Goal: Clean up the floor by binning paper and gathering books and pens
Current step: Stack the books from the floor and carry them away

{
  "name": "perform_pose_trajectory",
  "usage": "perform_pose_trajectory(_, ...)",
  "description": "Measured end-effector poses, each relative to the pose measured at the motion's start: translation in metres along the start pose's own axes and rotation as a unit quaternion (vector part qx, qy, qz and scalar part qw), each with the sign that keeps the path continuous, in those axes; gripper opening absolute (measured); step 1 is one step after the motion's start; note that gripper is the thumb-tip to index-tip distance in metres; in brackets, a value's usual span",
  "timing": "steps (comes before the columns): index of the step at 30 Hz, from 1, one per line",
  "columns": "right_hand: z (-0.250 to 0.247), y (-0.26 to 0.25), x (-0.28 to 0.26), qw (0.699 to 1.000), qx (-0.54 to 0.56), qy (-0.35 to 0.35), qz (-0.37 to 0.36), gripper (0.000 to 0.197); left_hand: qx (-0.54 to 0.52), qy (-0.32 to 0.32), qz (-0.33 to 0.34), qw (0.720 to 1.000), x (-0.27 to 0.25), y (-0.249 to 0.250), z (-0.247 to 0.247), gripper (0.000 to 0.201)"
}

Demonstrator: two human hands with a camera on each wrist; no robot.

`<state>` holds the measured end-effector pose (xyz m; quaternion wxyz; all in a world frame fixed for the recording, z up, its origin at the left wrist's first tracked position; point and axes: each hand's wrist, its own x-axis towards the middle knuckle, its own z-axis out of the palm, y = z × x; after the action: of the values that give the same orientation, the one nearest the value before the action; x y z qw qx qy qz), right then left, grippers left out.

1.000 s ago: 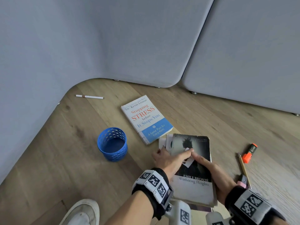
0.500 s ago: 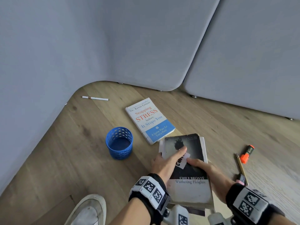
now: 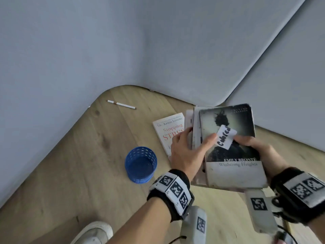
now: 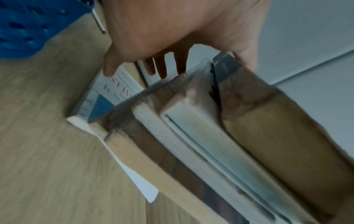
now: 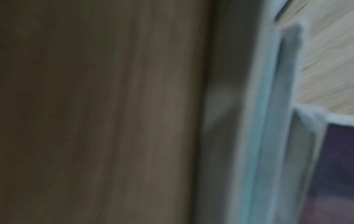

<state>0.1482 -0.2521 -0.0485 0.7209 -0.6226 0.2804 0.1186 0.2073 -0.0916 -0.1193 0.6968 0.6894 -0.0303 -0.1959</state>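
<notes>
Both my hands hold a stack of books (image 3: 228, 147) lifted off the floor; the top one is a dark "Wuthering Heights" paperback with a white handwritten label (image 3: 226, 139). My left hand (image 3: 189, 150) grips the stack's left side, thumb on the cover, fingers under it. My right hand (image 3: 255, 147) grips the right side. In the left wrist view the stack's page edges (image 4: 220, 136) fill the frame beneath my left hand (image 4: 172, 37). A white "Stopping Stress" book (image 3: 168, 132) lies on the floor behind the stack. The right wrist view is blurred brown and shows no hand.
A blue perforated cup (image 3: 140, 164) stands on the wooden floor left of my hands. A white pen (image 3: 121, 104) lies near the grey padded wall (image 3: 105, 50). A white shoe (image 3: 95, 231) shows at the bottom edge.
The stack of books was lying on the floor under my hands; both hands have now raised it off the floor and towards the white book.
</notes>
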Motion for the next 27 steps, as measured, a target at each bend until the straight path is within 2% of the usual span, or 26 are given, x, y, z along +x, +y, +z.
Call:
perform_pose_trajectory(4,0.015,-0.009,0.08,0.997,-0.067,0.012,0.024,0.041,0.009,0.081,-0.048,0.996,0.043,-0.026,0.004,0.091)
perform_pose_trajectory(6,0.02,-0.009,0.111,0.993,-0.092,-0.004,0.069,0.032,0.066,0.122,-0.094,0.986,0.055,-0.037,0.005,0.106)
perform_pose_trajectory(8,0.02,-0.006,0.134,0.988,-0.107,-0.009,0.11,0.038,0.102,0.146,-0.114,0.977,0.066,-0.046,0.004,0.116)
perform_pose_trajectory(10,0.017,-0.002,0.15,0.984,-0.124,-0.015,0.13,0.052,0.014,0.157,-0.106,0.982,0.075,-0.053,0.003,0.117)
perform_pose_trajectory(12,0.013,0.002,0.157,0.982,-0.119,-0.026,0.147,0.053,-0.061,0.16,-0.127,0.977,0.078,-0.06,0.002,0.116)
perform_pose_trajectory(16,0.012,0.007,0.152,0.985,-0.073,-0.028,0.156,0.04,-0.067,0.162,-0.177,0.968,0.073,-0.068,-0.001,0.116)
perform_pose_trajectory(19,0.011,0.016,0.138,0.986,-0.071,-0.048,0.141,0.042,-0.048,0.176,-0.174,0.968,0.061,-0.072,-0.002,0.117)
perform_pose_trajectory(21,0.005,0.028,0.121,0.99,-0.048,-0.046,0.124,0.053,-0.04,0.156,-0.164,0.973,0.043,-0.07,-0.001,0.108)
perform_pose_trajectory(24,-0.01,0.053,0.079,0.996,0.017,-0.032,0.078,0.048,-0.062,0.111,-0.16,0.979,0.018,-0.062,-0.003,0.083)
perform_pose_trajectory(27,-0.023,0.088,0.032,0.994,0.093,-0.025,0.047,0.055,-0.06,0.057,-0.194,0.977,0.003,-0.056,-0.006,0.086)
